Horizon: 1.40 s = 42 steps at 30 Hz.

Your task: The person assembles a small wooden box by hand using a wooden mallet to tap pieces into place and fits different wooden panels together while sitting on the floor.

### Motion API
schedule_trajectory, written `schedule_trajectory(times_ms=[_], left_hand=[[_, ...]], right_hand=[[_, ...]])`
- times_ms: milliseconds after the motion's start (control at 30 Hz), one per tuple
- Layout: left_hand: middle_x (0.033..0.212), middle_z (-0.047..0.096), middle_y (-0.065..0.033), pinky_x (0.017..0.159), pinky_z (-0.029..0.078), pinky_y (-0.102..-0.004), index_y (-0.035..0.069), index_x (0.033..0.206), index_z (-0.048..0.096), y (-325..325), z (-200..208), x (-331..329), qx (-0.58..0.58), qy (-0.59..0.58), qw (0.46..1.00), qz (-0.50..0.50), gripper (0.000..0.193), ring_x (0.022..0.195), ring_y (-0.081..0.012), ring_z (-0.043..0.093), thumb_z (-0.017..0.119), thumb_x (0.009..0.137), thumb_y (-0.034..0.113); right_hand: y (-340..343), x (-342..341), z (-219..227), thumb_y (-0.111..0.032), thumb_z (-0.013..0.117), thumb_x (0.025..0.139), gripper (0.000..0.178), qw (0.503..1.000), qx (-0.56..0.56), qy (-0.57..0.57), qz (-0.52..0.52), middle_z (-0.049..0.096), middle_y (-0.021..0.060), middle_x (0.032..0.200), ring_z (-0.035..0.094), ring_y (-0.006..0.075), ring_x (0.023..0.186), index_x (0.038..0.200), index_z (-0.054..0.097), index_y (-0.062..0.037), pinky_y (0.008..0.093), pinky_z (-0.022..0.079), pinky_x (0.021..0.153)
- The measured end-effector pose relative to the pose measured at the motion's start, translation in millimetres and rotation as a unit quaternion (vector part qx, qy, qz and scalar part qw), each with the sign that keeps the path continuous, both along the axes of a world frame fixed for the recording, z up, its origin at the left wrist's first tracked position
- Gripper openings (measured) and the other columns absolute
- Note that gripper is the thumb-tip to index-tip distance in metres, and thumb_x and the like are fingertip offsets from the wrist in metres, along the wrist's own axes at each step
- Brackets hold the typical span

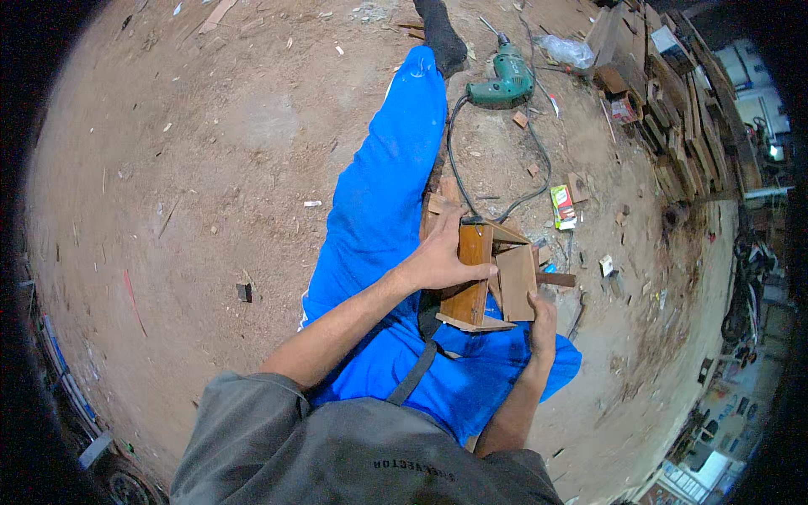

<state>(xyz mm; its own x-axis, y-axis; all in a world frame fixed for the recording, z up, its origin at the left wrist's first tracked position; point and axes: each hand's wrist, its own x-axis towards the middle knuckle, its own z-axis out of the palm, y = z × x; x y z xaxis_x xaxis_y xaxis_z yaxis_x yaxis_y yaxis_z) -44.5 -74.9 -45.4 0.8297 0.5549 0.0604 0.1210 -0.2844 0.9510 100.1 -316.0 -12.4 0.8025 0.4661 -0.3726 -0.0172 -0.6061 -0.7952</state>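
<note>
A small wooden box frame (473, 269) rests over my lap, its left side a glossy orange-brown board and its end pieces paler. My left hand (446, 257) grips that left side, the thumb reaching over the top edge toward the inside. A flat, light-brown wooden panel (517, 282) stands tilted at the right side of the box. My right hand (543, 324) holds this panel by its right edge, thumb near the lower corner; some fingers are hidden behind it. Whether the panel is fixed to the box I cannot tell.
A green corded power drill (505, 80) lies beyond the box, its black cable (454, 156) looping close to it. A small green-and-red packet (562, 207) and wood scraps litter the dirt floor on the right. Stacked boards (690, 126) stand at the far right. My blue-trousered leg (379, 160) stretches ahead.
</note>
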Motion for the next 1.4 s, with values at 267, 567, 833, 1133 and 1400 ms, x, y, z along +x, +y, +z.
schedule_trajectory(times_ms=[267,567,833,1133,1400], left_hand=[[0.152,0.032,-0.0319,0.121,0.025,-0.0461,-0.006,0.151,0.024,-0.4,1.3,4.6,-0.035,0.039,0.998,-0.026,0.111,0.146,-0.0415,0.029,0.086,0.074,0.044],[0.155,0.032,-0.0267,0.122,0.023,-0.0409,-0.004,0.157,0.016,24.1,-16.9,4.9,-0.114,0.007,0.99,-0.08,0.109,0.148,-0.035,0.027,0.083,0.079,0.033],[0.162,0.022,-0.0189,0.12,0.025,-0.0409,0.008,0.161,0.014,29.9,-15.4,5.4,-0.192,0.028,0.975,-0.108,0.111,0.15,-0.0287,0.023,0.082,0.077,0.036],[0.164,0.024,-0.0082,0.103,0.049,-0.0398,0.013,0.162,0.016,33.4,-3.1,16.6,-0.369,-0.022,0.924,-0.092,0.124,0.133,-0.0255,0.047,0.077,0.055,0.03],[0.164,0.023,-0.0107,0.098,0.053,-0.0428,0.016,0.163,0.012,34.6,-10.9,19.4,-0.376,0.014,0.923,-0.08,0.125,0.138,-0.0295,0.044,0.075,0.056,0.029]], right_hand=[[-6.2,10.0,-8.7,-0.029,0.058,0.099,0.04,0.999,0.008,-0.036,0.005,0.069,0.0083,0.092,0.059,0.0151,0.093,0.105,0.07,0.009,0.0326,0.045,0.088],[23.5,16.8,34.6,-0.027,0.056,0.102,0.035,0.989,0.004,-0.09,0.119,0.061,0.0109,0.076,0.055,0.0124,0.076,0.106,0.065,0.0069,0.0337,0.048,0.07],[26.9,11.3,42.1,-0.022,0.064,0.096,0.029,0.995,0.008,-0.061,0.077,0.07,0.0211,0.085,0.069,0.0266,0.081,0.111,0.067,0.0037,0.0389,0.052,0.075],[20.5,9.3,31.0,-0.016,0.07,0.091,0.04,0.988,0.097,-0.09,0.083,0.071,0.0229,0.102,0.071,0.0353,0.094,0.125,0.06,0.0019,0.0413,0.054,0.083],[17.2,12.9,14.0,-0.018,0.069,0.092,0.041,0.987,0.15,-0.028,0.045,0.071,0.0241,0.106,0.071,0.0392,0.097,0.126,0.06,0.003,0.0417,0.054,0.086]])
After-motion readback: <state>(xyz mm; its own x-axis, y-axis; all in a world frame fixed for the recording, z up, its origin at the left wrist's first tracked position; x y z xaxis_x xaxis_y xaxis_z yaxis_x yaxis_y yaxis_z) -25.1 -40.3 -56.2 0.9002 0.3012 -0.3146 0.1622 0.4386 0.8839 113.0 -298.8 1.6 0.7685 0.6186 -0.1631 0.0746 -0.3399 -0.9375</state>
